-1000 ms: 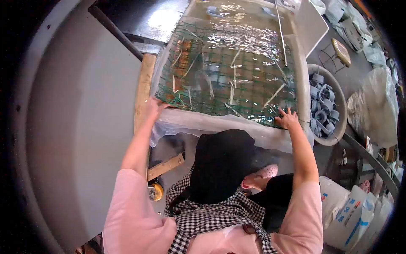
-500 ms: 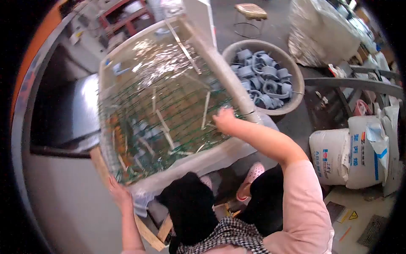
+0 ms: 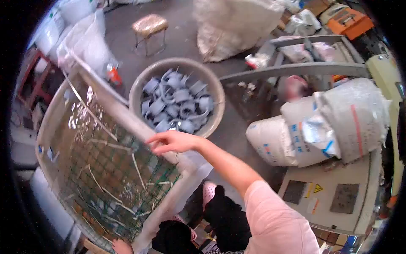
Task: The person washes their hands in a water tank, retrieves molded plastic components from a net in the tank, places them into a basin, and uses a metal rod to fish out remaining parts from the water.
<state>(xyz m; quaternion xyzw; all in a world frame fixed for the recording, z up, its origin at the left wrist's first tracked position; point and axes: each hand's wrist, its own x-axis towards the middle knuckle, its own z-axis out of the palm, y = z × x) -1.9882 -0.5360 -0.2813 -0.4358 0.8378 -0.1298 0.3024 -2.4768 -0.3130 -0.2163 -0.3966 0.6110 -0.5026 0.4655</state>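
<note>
My right hand (image 3: 169, 142) is over the near right rim of a water-filled tub (image 3: 120, 110), its fingers apart and nothing in them. At the bottom edge of the view, my left hand (image 3: 122, 246) rests by the tub's near corner, partly cut off by the frame. Green netting (image 3: 114, 169) with pale strips (image 3: 138, 169) lies in the water. Beyond my right hand stands a round basin (image 3: 218, 99) filled with grey-blue curved plastic parts (image 3: 179, 99).
A stool (image 3: 149, 25) stands behind the basin. Several stuffed white sacks (image 3: 270, 142) sit at the right, above a panelled grey cabinet (image 3: 323, 207). A metal frame (image 3: 296, 70) crosses the upper right. A large pale sack (image 3: 232, 27) stands at the top.
The view has swung to the right, bringing the basin and sacks nearer the middle. My right hand has lifted from the netting to over the tub's rim. My left hand remains by the near corner.
</note>
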